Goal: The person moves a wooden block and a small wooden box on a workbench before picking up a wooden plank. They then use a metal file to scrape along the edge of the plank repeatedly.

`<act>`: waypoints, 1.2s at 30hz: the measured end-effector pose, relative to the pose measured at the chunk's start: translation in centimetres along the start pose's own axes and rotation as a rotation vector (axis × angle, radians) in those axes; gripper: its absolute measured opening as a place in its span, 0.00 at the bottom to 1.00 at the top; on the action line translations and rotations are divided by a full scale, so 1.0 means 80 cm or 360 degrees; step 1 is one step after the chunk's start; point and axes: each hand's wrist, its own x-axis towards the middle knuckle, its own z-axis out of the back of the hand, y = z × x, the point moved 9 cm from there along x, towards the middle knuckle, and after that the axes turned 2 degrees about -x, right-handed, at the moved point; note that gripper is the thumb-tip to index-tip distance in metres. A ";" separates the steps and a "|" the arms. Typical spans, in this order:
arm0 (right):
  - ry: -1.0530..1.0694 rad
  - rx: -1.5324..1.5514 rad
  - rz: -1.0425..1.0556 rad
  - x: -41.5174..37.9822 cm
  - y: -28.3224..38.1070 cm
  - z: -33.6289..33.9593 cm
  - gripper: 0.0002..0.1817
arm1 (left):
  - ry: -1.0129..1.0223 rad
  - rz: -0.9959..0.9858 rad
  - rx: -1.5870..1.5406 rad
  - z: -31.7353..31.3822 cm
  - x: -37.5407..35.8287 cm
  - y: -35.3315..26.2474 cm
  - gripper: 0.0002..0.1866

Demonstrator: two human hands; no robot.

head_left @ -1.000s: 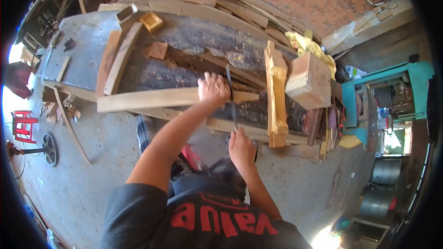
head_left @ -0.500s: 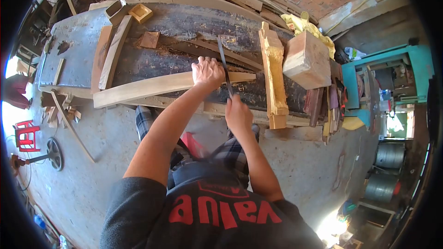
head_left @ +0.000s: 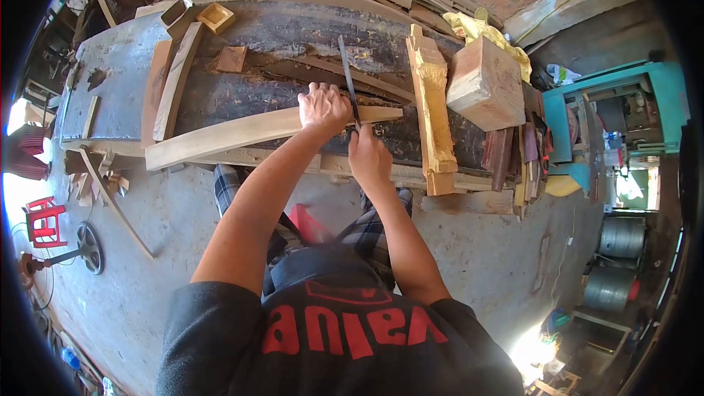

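Saw blade (head_left: 347, 81) crossing the long plank (head_left: 242, 132) between both hands.

Right hand (head_left: 369, 158) is closed around the saw handle on the near side of the plank, and the blade runs straight away from it, across the plank's long axis. Left hand (head_left: 323, 106) lies just left of the blade, fingers curled and pressing flat on the plank, which stretches far out to that hand's left on the workbench (head_left: 117, 81).

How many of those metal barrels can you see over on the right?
2. One grey metal barrel lies at the right edge, and a second grey metal barrel lies just below it, nearer the camera. More could be hidden in the dark edge of the view.
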 end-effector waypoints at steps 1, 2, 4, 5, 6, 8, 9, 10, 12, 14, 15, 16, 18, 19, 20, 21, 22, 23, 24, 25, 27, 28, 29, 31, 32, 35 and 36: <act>0.0096 -0.0038 -0.0066 -0.019 -0.004 0.003 0.11 | 0.0000 0.0002 -0.0006 0.001 0.001 0.000 0.19; 0.0192 -0.0082 -0.0127 -0.038 -0.010 0.004 0.11 | -0.0016 0.0004 -0.0008 0.001 0.002 0.000 0.19; 0.0253 -0.0169 -0.0148 -0.058 -0.017 0.003 0.12 | -0.0016 0.0026 -0.0031 -0.002 0.004 0.001 0.19; 0.0225 -0.0151 -0.0151 -0.057 -0.018 0.000 0.12 | -0.0026 0.0015 -0.0014 -0.003 0.005 0.001 0.19; 0.0192 -0.0129 -0.0165 -0.054 -0.016 -0.002 0.12 | -0.0033 -0.0007 0.0009 -0.003 0.004 0.000 0.19; 0.0147 -0.0102 -0.0191 -0.033 -0.015 -0.007 0.12 | -0.0047 -0.0025 0.0011 -0.001 0.002 -0.003 0.19; 0.0067 -0.0061 -0.0123 -0.008 -0.008 -0.008 0.11 | 0.0021 -0.0003 -0.0003 0.000 0.003 -0.003 0.19; -0.0013 -0.0018 -0.0053 0.005 -0.003 -0.007 0.11 | 0.0088 0.0021 -0.0013 -0.001 0.003 -0.001 0.19; 0.0028 -0.0059 -0.0084 -0.019 -0.009 -0.011 0.11 | 0.0027 0.0012 0.0019 0.001 0.000 -0.002 0.19; 0.0077 -0.0132 -0.0129 -0.063 -0.015 -0.002 0.10 | -0.0004 0.0015 0.0004 0.003 0.001 -0.002 0.19; 0.0067 -0.0101 -0.0130 -0.080 -0.014 0.003 0.11 | -0.0004 0.0023 -0.0006 0.002 0.005 -0.001 0.19; 0.0064 -0.0068 -0.0140 -0.092 -0.014 0.004 0.11 | -0.0019 0.0005 0.0001 0.001 0.006 -0.001 0.19; 0.0062 -0.0118 -0.0147 -0.067 -0.011 -0.003 0.12 | -0.0004 -0.0030 0.0022 -0.007 0.001 -0.001 0.19; 0.0037 -0.0166 -0.0131 -0.048 -0.007 -0.003 0.12 | -0.0034 -0.0041 0.0014 -0.007 0.002 -0.001 0.18; 0.0036 -0.0161 -0.0141 -0.034 -0.007 -0.006 0.12 | -0.0070 -0.0051 0.0006 -0.005 0.004 -0.001 0.18; 0.0017 -0.0168 -0.0111 -0.020 -0.004 -0.008 0.13 | -0.0028 -0.0041 -0.0011 -0.006 0.004 0.001 0.19; -0.0004 -0.0177 -0.0079 -0.013 0.001 -0.008 0.13 | -0.0030 -0.0047 -0.0003 -0.004 0.004 0.001 0.19; -0.0045 -0.0140 -0.0074 -0.026 -0.002 -0.007 0.12 | -0.0029 -0.0050 0.0009 -0.004 0.003 0.000 0.19; -0.0017 -0.0140 -0.0105 -0.049 -0.009 -0.007 0.12 | -0.0031 -0.0049 0.0016 -0.003 0.002 -0.002 0.19; 0.0004 -0.0139 -0.0133 -0.075 -0.015 -0.009 0.12 | -0.0045 -0.0048 0.0011 -0.003 0.002 -0.002 0.19; -0.0165 -0.0159 -0.0027 -0.110 -0.019 -0.005 0.11 | -0.0049 -0.0011 -0.0010 -0.004 0.004 0.000 0.19; -0.0081 -0.0181 -0.0083 -0.113 -0.019 -0.007 0.11 | -0.0055 -0.0009 -0.0010 -0.003 0.006 0.001 0.19; -0.0084 -0.0180 -0.0087 -0.097 -0.020 -0.012 0.11 | -0.0030 -0.0019 0.0003 -0.004 0.006 0.001 0.19; -0.0004 -0.0142 -0.0091 -0.042 -0.007 -0.009 0.11 | 0.0003 -0.0030 0.0019 -0.009 0.001 -0.001 0.19; -0.0008 -0.0136 -0.0092 -0.040 -0.007 -0.009 0.11 | 0.0003 -0.0029 0.0012 -0.010 0.001 -0.001 0.19; -0.0037 -0.0132 -0.0098 -0.049 -0.009 -0.012 0.10 | 0.0009 -0.0012 0.0017 -0.001 0.003 -0.001 0.19; -0.0074 -0.0158 -0.0104 -0.077 -0.015 -0.011 0.10 | 0.0036 0.0008 0.0018 0.000 0.002 -0.001 0.20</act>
